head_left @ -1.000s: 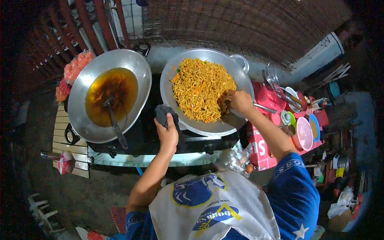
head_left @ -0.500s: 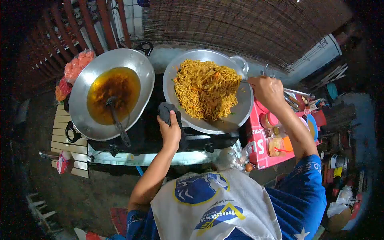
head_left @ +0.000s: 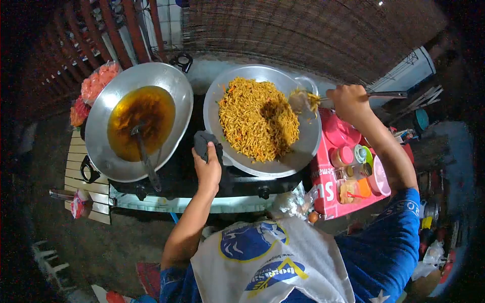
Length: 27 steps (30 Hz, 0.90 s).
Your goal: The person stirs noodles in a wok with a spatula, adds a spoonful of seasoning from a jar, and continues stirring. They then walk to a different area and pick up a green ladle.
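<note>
A wide metal wok [head_left: 242,160] on the stove holds a heap of yellow-brown noodles [head_left: 252,118] with orange bits. My right hand [head_left: 349,103] is closed round the handle of a metal spatula [head_left: 386,94], whose blade, with some noodles on it, is over the wok's right side. My left hand [head_left: 208,169] grips a dark cloth [head_left: 202,141] against the wok's left edge. Left of it, a second wok [head_left: 177,96] contains brown-orange oil [head_left: 121,116], with a ladle [head_left: 146,159] resting in it.
A pink-red table [head_left: 326,194] at the right bears jars [head_left: 342,156], a pink bowl [head_left: 341,130] and small containers. Plastic bags [head_left: 288,204] lie at the stove's front edge. Bags of orange-pink food [head_left: 98,83] stand beyond the left wok, near slatted wood [head_left: 73,159].
My right hand has moved right with the spatula, drawing its blade from the noodle heap to the wok's right side. The lifted noodles have dropped lower, and a hollow shows in the heap.
</note>
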### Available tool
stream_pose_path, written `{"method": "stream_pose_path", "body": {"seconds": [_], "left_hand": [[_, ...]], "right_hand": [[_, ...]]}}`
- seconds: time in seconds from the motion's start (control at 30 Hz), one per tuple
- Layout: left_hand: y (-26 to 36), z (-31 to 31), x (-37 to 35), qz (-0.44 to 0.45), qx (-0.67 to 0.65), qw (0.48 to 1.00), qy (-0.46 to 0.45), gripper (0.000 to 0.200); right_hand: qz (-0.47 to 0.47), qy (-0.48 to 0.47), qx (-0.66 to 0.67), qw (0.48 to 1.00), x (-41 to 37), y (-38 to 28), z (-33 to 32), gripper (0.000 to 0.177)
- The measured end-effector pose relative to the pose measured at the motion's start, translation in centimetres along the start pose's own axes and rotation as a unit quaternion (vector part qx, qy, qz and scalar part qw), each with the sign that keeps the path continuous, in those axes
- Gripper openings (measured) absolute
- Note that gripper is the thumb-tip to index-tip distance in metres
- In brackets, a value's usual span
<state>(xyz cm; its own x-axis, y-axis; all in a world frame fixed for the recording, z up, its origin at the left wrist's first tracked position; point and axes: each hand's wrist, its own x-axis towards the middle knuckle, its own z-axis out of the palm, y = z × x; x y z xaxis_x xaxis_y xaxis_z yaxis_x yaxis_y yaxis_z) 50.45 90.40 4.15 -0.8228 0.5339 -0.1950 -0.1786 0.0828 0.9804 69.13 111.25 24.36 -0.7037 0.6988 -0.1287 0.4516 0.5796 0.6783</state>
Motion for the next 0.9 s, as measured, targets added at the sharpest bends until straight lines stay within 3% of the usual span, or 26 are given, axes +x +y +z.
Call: {"method": "stream_pose_path", "body": {"seconds": [0.1, 0.13, 0.23, 0.33, 0.53, 0.7, 0.73, 0.8, 0.9], "left_hand": [[1.2, 0.2, -0.3, -0.009, 0.006, 1.0, 0.01, 0.038], [1.2, 0.2, -0.4, -0.004, 0.003, 1.0, 0.009, 0.037], [0.5, 0.0, -0.1, 0.001, 0.008, 1.0, -0.006, 0.038], [1.1, 0.2, -0.4, 0.009, -0.01, 1.0, -0.003, 0.038], [0.7, -0.1, -0.1, 0.008, 0.014, 1.0, -0.009, 0.042], [1.8, -1.3, -1.0, -0.046, 0.044, 0.998, -0.027, 0.047], [2.0, -1.5, -1.3, -0.05, 0.047, 0.997, -0.021, 0.048], [2.1, -1.8, -1.5, -0.063, 0.028, 0.997, -0.019, 0.048], [2.0, -1.5, -1.6, -0.042, 0.006, 0.999, -0.03, 0.046]], "right_hand": [[-0.053, 0.001, -0.004, 0.999, 4.3, -0.9, 9.0, 0.014], [-0.005, -0.062, 0.092, 0.994, 5.6, -3.0, 10.0, 0.015], [-0.033, 0.061, 0.365, 0.928, 7.1, -8.6, 14.4, 0.017], [0.002, 0.066, 0.465, 0.883, 5.4, -8.2, 12.8, 0.014], [-0.003, 0.085, 0.403, 0.911, 1.7, -3.1, 8.3, 0.014], [-0.007, 0.15, 0.198, 0.969, -1.2, -0.7, 2.0, 0.013], [-0.007, 0.149, 0.197, 0.969, -1.5, -0.5, 1.1, 0.013], [-0.064, 0.238, 0.119, 0.962, -1.8, -0.3, -0.1, 0.015], [-0.081, 0.241, 0.074, 0.964, 0.0, 0.5, 0.1, 0.011]]}}
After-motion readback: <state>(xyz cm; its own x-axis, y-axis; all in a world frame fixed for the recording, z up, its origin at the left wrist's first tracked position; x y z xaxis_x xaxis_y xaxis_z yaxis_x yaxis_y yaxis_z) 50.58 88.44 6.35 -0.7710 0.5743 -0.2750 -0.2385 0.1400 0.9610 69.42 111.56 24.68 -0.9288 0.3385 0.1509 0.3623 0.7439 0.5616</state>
